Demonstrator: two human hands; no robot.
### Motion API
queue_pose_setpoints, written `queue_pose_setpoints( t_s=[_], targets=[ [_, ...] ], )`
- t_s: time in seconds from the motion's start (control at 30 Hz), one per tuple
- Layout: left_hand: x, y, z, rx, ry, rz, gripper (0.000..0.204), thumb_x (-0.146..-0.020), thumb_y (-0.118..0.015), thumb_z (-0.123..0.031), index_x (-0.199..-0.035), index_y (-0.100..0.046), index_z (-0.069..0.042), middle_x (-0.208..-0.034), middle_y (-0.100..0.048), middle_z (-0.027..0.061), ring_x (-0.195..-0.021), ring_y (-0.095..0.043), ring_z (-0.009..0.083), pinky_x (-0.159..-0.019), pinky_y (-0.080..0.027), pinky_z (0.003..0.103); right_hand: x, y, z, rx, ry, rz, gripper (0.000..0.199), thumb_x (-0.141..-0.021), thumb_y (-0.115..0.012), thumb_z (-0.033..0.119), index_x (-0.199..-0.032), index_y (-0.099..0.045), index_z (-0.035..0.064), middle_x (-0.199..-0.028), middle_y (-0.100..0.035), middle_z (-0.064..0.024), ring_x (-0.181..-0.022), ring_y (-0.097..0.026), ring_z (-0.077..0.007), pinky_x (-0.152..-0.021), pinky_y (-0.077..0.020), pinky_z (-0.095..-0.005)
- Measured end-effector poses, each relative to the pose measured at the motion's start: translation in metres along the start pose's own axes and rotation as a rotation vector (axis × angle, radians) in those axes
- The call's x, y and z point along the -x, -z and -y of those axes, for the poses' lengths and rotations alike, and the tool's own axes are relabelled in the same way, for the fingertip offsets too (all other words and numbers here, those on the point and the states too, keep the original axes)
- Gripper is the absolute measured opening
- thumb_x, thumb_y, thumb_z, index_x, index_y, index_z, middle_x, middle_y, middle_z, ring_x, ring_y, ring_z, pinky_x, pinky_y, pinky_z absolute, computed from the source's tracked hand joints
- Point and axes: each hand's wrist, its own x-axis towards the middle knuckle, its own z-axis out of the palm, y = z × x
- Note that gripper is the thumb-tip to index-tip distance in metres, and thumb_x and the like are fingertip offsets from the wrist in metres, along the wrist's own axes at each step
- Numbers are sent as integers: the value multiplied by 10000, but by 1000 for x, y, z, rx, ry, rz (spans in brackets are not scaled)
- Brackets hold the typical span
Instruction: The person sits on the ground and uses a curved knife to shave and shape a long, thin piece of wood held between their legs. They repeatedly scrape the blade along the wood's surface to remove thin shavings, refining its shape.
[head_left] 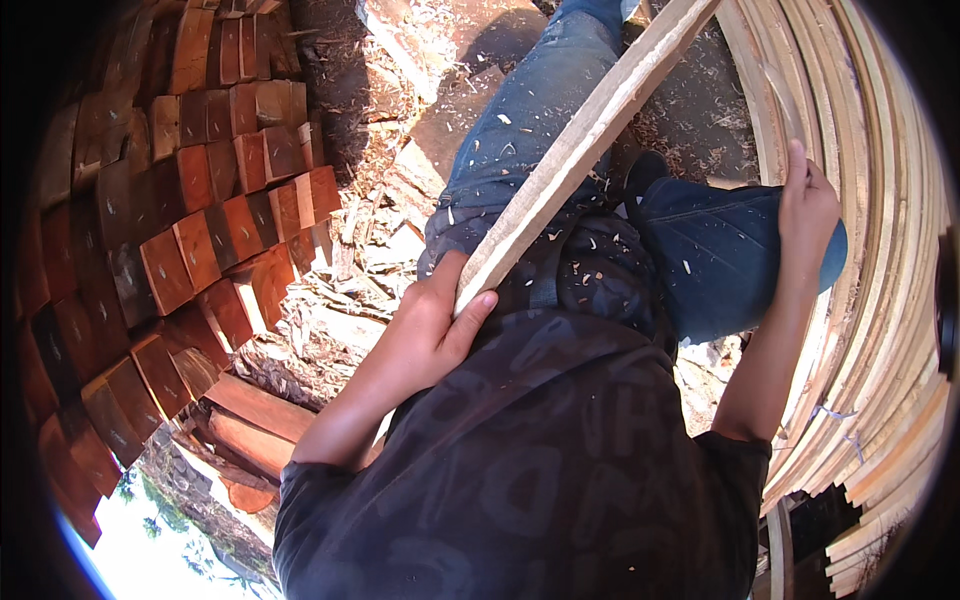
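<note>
The long plank (590, 130) is pale cream wood. On the left, stacked blocks (190, 200) show reddish-brown end grain. On the right, bundled slats (880, 300) are light tan. The jeans (530, 110) are blue, flecked with pale shavings; the shirt (530, 470) is dark grey with faint lettering.

plank far end: the pale plank (585, 140) runs out past the top edge.
left hand (430, 320): fingers hidden behind the plank end.
right hand (805, 205): fingertips hidden among the stacked pale boards (880, 300).
reddish block stack (180, 230): left side lost in dark fisheye rim.
</note>
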Motion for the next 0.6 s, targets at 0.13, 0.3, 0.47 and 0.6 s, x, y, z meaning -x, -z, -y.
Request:
queue_pose_setpoints(
  t_s=[0.13, 0.3, 0.47, 0.6],
  targets=[
    [-8, -3, 5, 21, -46, 6, 406, -963, -496, -220, -1223, -435, 87, -894, -604, 284, -823, -620, 390, -766, -465, 400, 2, 41, 15, -1, -40, -90, 538, -945, -535, 461, -927, -680, -57, -518, -440, -110, -526, -439, -173, -542, -394, -302],
    [-21, -11, -5, 55, -109, -60, 327, -955, -526, -228, -1063, -468, 75, -742, -569, 279, -750, -607, 449, -660, -453, 442, 69, -15, 76, -191, 352, 187, 507, -830, -683, 468, -638, -527, 26, -514, -507, -134, -431, -521, -289, -436, -407, -368],
    [-21, -4, -17, 33, -33, -37, 333, -957, -526, -235, -1075, -461, 69, -756, -572, 291, -774, -603, 465, -673, -454, 451, 94, -41, 105, -230, 510, 254, 534, -781, -699, 514, -578, -459, 82, -487, -502, -89, -453, -551, -300, -445, -446, -394],
    [-23, -8, -14, 11, -63, -62, 323, -957, -528, -229, -1084, -460, 60, -759, -574, 290, -779, -607, 459, -677, -458, 448, 78, -47, 96, -158, 582, 127, 541, -768, -699, 535, -585, -473, 79, -481, -504, -92, -459, -558, -306, -446, -450, -394]
  ],
)
